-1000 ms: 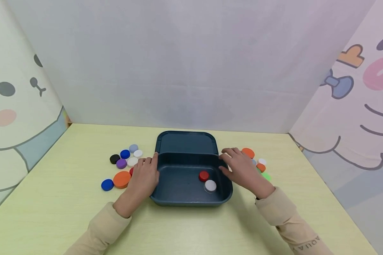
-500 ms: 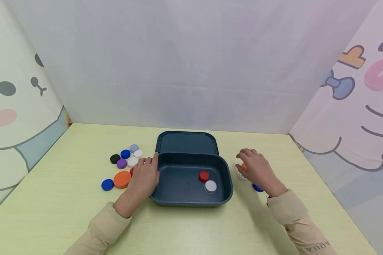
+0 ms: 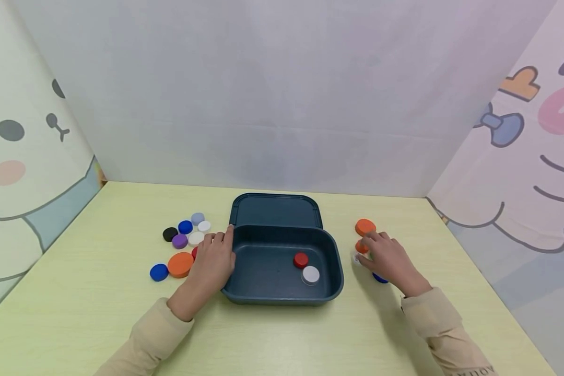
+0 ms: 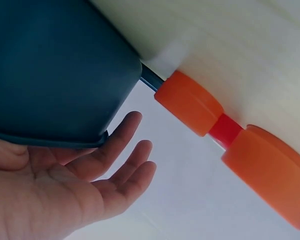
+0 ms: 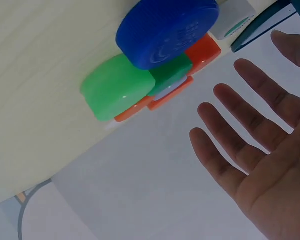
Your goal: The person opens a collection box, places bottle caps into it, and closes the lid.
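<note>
Left hand touching box, dark-blue, round-cornered

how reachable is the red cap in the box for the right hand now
Likely yes: the right hand looks empty and nothing covers the red cap, though a wall of the box stands between.

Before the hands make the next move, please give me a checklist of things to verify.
Box open: ok; the lid lies behind it.
Left hand at the box's left rim: ok.
Left hand's grip firm: cannot tell.
Right hand free: ok; its spread fingers hold nothing.
Box contents visible: ok; a red cap and a white cap.
Right-side caps fully visible in the head view: not ok; the right hand partly covers a blue cap.
</note>
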Available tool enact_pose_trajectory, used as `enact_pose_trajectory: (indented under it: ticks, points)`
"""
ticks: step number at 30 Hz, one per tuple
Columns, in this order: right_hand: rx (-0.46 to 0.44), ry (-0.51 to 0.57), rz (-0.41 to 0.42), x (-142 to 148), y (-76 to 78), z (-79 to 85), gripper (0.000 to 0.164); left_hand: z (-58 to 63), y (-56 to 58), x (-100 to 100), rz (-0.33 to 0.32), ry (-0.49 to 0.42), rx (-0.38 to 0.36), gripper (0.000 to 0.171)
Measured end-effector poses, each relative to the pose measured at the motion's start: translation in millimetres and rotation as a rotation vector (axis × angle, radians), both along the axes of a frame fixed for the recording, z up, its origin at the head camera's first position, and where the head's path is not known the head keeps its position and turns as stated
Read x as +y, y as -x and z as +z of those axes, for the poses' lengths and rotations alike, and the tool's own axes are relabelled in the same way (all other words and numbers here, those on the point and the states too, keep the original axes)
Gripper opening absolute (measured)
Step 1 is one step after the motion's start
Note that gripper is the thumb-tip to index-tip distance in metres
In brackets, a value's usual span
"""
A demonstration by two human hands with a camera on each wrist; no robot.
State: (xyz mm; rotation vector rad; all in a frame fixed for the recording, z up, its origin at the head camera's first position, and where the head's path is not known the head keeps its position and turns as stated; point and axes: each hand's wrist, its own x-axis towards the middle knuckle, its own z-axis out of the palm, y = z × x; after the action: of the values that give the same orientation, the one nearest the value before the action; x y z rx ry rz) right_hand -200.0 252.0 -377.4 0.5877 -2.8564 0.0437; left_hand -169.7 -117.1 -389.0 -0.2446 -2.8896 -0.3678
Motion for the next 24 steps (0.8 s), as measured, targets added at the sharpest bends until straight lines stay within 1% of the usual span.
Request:
enact_pose_trajectory:
  ticks: [12, 24]
  points:
    - [-0.065, -0.021, -0.033, 3.7, -0.8, -8.1, 0.026, 0.6, 0.1, 0.5, 0.003, -0.006, -0.016, 0.058]
    - [-0.034, -0.031, -0.018, 2.1, -1.9, -11.1, 0.030, 1.2, -0.6, 1.0, 0.006, -0.006, -0.020, 0.058]
